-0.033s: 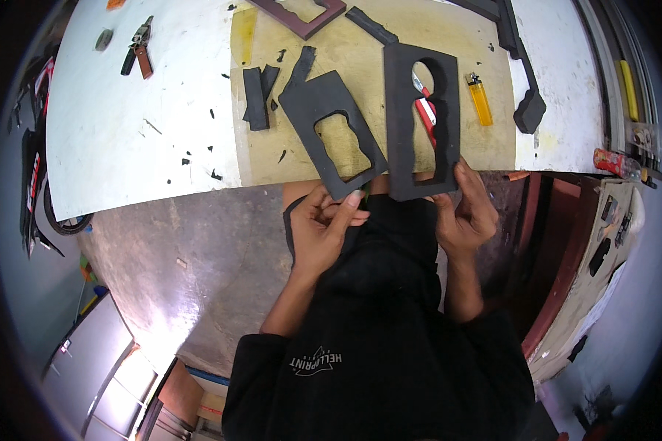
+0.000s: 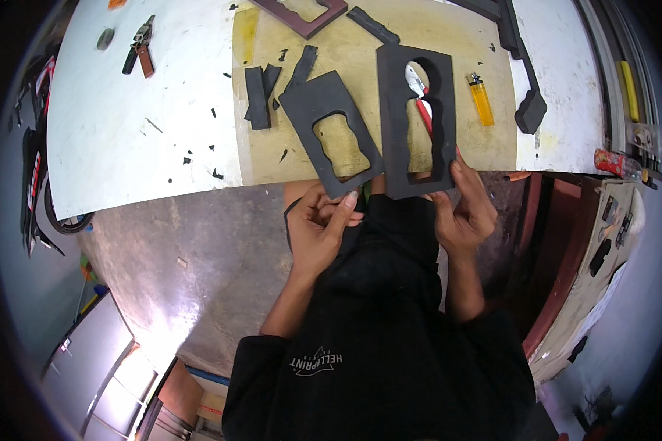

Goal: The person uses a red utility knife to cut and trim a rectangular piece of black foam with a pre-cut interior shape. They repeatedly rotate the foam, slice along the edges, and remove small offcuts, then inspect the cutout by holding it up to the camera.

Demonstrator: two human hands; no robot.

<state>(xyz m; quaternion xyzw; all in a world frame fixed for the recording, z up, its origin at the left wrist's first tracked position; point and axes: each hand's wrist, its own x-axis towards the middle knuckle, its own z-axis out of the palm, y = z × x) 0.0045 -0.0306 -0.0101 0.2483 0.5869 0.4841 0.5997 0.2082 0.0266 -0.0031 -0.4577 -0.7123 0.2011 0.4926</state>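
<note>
- The left hand (image 2: 318,229) gripped the lower corner of a tilted black foam frame (image 2: 331,132), held over the near edge of the bench (image 2: 147,140).
- The right hand (image 2: 465,209) gripped the bottom edge of a taller black foam frame (image 2: 418,121), held upright just beside the first; whether they touched could not be determined.
- Red-handled pliers (image 2: 421,99) showed through the taller frame's cutout.
- A yellow lighter (image 2: 482,99) lay on the bench, right of that frame.
- Black foam offcuts (image 2: 259,94) lay left of the tilted frame.
- A small hand tool (image 2: 141,48) lay near the far left corner.
</note>
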